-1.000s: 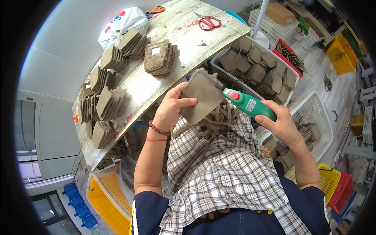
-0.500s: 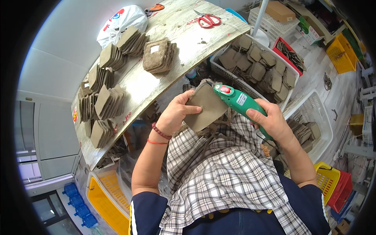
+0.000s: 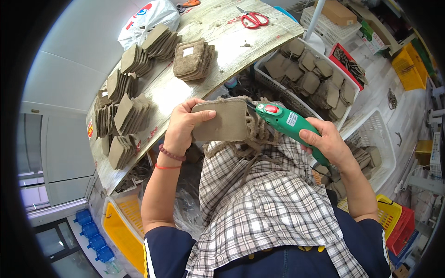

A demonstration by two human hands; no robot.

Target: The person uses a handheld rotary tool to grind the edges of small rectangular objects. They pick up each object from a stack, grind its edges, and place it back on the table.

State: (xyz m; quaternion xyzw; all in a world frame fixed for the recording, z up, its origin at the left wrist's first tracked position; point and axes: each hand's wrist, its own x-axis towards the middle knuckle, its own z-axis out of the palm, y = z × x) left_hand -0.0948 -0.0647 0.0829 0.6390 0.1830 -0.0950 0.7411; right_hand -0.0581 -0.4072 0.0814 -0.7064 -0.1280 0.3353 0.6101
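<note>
My left hand (image 3: pixel 187 121) grips a brown rounded-square fabric pad (image 3: pixel 221 121) by its left side, thumb lying on its flat face. Around the pad's right and lower edge hang fuzzy trimmed strips (image 3: pixel 256 132). My right hand (image 3: pixel 327 141) is wrapped round a green electric cutter (image 3: pixel 292 124) with a red button. The cutter's head meets the pad's upper right corner; its blade is hard to make out. Below, a plaid apron (image 3: pixel 259 204) covers my lap.
Stacks of similar pads (image 3: pixel 130 113) and a fuzzy stack (image 3: pixel 193 60) sit on the worktable (image 3: pixel 171 99), with red scissors (image 3: pixel 255 20) farther back. To the right stand a white crate (image 3: pixel 345 111) of pads and another white basket (image 3: pixel 382 134). A yellow basket (image 3: pixel 123 236) is at lower left.
My left hand has moved left and turned the pad so its long side lies nearly level. More of the fuzzy strip now shows at its right edge. The cutter stays at the pad's edge.
</note>
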